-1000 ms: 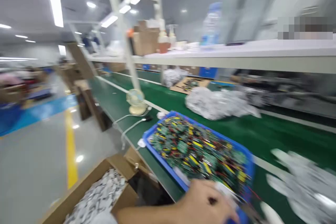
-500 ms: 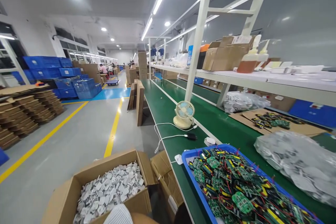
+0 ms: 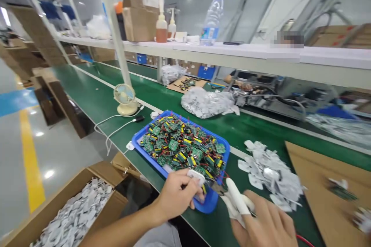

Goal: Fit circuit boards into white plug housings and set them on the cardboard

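My left hand (image 3: 178,193) is closed on a small white plastic housing (image 3: 196,176), held over the near corner of a blue tray (image 3: 150,165). Green circuit boards (image 3: 174,146) with red wires and yellow-wrapped parts fill that tray. My right hand (image 3: 263,220), with white finger covers (image 3: 237,196) on some fingers, is to the right of the tray. Its fingers curl around something mostly hidden and blurred. Loose white plastic parts (image 3: 271,173) lie in a heap on the green bench beyond it.
An open carton (image 3: 84,177) of white parts stands on the floor at left. A small fan (image 3: 125,98) and cables are on the bench. Behind the tray lies a bag of white parts (image 3: 207,102); cardboard (image 3: 327,177) is at right. The shelf (image 3: 240,52) holds a water bottle (image 3: 213,19).
The view has swung to the right, bringing the whole tray and the white heap into sight. Both my hands now show, the left with a white housing.
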